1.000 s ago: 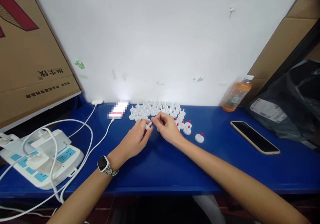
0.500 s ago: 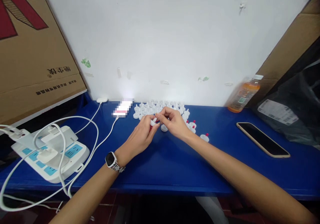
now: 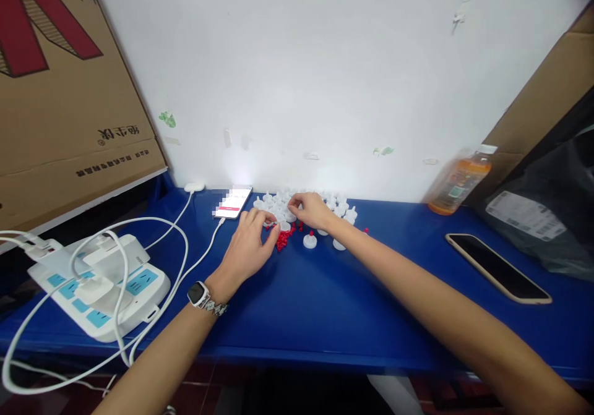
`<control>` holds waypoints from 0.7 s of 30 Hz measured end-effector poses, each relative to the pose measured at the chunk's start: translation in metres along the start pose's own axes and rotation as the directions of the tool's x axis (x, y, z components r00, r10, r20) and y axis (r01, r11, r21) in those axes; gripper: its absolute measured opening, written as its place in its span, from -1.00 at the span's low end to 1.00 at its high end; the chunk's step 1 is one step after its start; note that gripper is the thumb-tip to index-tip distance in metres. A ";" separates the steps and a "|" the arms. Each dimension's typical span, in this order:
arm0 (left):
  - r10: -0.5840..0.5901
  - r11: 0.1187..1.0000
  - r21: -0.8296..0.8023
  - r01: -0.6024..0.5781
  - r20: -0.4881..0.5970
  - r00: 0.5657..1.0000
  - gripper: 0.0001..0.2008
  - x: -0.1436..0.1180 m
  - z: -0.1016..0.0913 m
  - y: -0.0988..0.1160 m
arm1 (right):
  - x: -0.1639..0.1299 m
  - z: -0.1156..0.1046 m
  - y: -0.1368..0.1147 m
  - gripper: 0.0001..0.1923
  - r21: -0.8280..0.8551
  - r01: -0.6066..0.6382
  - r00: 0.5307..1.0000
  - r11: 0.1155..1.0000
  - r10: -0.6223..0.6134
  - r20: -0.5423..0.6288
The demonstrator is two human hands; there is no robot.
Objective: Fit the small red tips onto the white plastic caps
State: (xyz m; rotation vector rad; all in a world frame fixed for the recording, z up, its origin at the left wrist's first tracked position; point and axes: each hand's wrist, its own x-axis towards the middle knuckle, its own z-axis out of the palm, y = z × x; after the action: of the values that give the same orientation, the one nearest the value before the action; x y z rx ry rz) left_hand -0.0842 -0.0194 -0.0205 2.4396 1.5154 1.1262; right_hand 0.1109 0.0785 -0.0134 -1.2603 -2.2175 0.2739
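My left hand rests over the blue table beside a small heap of tiny red tips, its thumb and fingers apart. Farther forward, my right hand reaches into a cluster of white nozzle caps. Its thumb and forefinger are drawn together there; what lies between them is hidden. One white cap fitted with a red tip stands upright in front of the right hand. More caps lie partly covered by my right forearm.
A lit phone on a cable lies left of the caps. At left is a power strip with looping white cables. On the right are a dark phone, an orange drink bottle and a dark plastic bag. A white wall rises behind.
My hands, together around a white cap and red tip before, have separated. The right moved to the cluster; the left opened and drew back, uncovering the red heap. A red-tipped cap now stands in front.
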 end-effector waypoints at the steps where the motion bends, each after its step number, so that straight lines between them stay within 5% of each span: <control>1: -0.001 1.000 0.003 0.001 0.005 1.000 -0.83 0.000 0.000 0.000 | 0.000 0.000 0.000 -0.83 0.007 0.005 1.000 1.000 -0.005 -0.002; 8: -0.010 1.000 0.018 0.010 0.008 1.000 -0.83 0.000 0.000 0.000 | -0.010 -0.005 -0.010 -0.79 0.007 0.048 0.999 0.999 -0.048 -0.016; 13: -0.015 1.000 0.026 0.014 0.024 1.000 -0.81 -0.001 0.001 -0.001 | -0.017 -0.008 -0.022 -0.90 0.014 0.120 0.989 0.993 -0.121 0.088; 16: -0.011 1.000 0.028 0.011 0.002 1.000 -0.73 -0.001 0.002 0.000 | -0.018 -0.012 -0.023 -0.89 0.220 0.046 0.997 0.974 -0.058 0.047; 21: 0.043 0.999 -0.024 -0.042 0.035 0.998 -0.60 -0.003 0.002 0.010 | -0.031 -0.021 -0.021 -0.70 0.603 -0.029 0.998 0.797 -0.010 0.061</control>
State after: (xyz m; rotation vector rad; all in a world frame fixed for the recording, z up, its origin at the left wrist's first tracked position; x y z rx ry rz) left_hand -0.0759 -0.0257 -0.0198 2.4744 1.4390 1.0953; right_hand 0.1200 0.0391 0.0018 -0.9054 -1.9259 0.9552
